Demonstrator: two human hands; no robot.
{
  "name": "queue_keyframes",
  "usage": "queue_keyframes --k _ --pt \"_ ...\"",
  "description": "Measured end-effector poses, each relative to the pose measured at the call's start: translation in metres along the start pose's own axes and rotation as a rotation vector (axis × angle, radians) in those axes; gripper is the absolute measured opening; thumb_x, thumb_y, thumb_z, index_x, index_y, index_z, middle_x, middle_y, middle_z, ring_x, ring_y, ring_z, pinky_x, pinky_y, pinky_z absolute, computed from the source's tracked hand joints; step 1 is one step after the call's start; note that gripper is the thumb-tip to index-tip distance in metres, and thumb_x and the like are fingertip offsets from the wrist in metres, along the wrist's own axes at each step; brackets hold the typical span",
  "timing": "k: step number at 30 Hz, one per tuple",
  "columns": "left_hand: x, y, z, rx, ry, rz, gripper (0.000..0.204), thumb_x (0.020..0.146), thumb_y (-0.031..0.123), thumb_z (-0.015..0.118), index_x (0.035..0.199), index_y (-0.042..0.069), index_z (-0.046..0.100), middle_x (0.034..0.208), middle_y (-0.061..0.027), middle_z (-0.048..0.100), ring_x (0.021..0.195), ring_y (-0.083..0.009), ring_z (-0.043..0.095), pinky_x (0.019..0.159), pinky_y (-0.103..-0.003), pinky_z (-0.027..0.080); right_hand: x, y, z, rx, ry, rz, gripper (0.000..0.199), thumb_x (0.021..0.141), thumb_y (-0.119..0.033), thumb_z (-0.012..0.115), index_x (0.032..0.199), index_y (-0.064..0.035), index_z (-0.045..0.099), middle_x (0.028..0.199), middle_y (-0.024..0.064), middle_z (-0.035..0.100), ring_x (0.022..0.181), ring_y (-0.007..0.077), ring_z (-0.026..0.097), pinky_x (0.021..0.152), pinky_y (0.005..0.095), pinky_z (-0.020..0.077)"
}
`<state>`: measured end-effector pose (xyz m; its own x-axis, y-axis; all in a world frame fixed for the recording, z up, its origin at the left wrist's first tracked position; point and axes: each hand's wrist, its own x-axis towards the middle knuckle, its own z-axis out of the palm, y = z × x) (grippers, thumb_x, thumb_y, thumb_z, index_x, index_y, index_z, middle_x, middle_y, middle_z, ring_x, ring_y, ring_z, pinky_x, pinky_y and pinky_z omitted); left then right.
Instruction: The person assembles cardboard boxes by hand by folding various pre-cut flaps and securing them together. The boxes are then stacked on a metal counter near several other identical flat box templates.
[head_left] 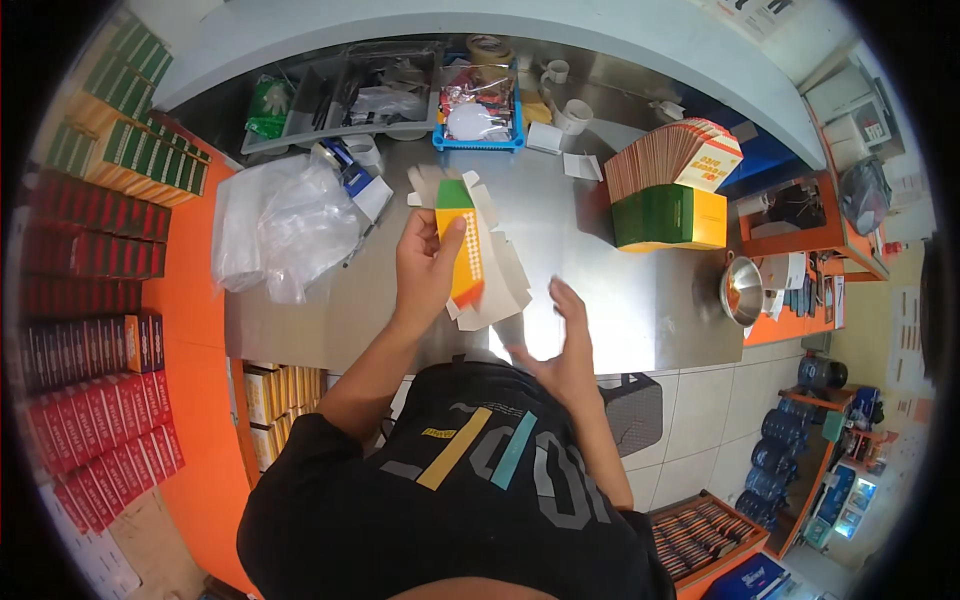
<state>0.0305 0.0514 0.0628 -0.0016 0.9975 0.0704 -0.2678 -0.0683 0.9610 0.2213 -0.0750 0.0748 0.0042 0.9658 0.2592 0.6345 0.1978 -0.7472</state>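
Note:
My left hand [425,265] is closed around a small yellow, green and orange folding carton [466,262], thumb across its front. The carton stands tilted over the steel table. Behind and beside it lies a pale, unfolded carton blank [506,280] with flaps at its edges; whether the blank touches the held carton I cannot tell. Near the front edge of the table, my right hand [565,350] is in the air, thumb and fingers spread, with nothing in it. It is slightly blurred.
A stack of flat carton blanks [660,165] leans over a green-and-yellow box [675,217] at right. Clear plastic bags [290,220] lie left, near a tape dispenser [350,172]. Grey trays [385,95] and a blue basket [480,120] line the back. A metal bowl [742,290] sits at the right edge.

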Motion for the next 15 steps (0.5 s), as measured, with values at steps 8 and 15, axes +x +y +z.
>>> queue_keyframes --k 8,15 --pt "-0.018 0.047 0.010 -0.575 -0.180 -0.349 0.054 0.100 0.012 0.062 0.147 0.006 0.035 0.120 -0.0090 0.059 0.111 -0.0166 0.061 0.092 -0.033 0.055 0.051 -0.046 0.019 -0.058 0.037 -0.286 0.061 0.079 0.004 0.068 0.138 -0.0064 0.055 0.136 0.0203 0.057 0.118 0.0372 0.061 0.097 0.0417 0.0524" --pt "-0.040 0.052 -0.009 -0.010 -0.285 -0.065 0.053 0.088 0.005 0.075 0.137 -0.002 0.054 0.112 -0.0127 0.071 0.103 -0.0202 0.070 0.092 -0.032 0.056 0.053 -0.042 0.008 0.042 -0.049 -0.158 0.057 0.091 0.011 0.052 0.144 -0.0085 0.052 0.113 0.0190 0.055 0.098 0.0333 0.062 0.084 0.0369 0.0521"
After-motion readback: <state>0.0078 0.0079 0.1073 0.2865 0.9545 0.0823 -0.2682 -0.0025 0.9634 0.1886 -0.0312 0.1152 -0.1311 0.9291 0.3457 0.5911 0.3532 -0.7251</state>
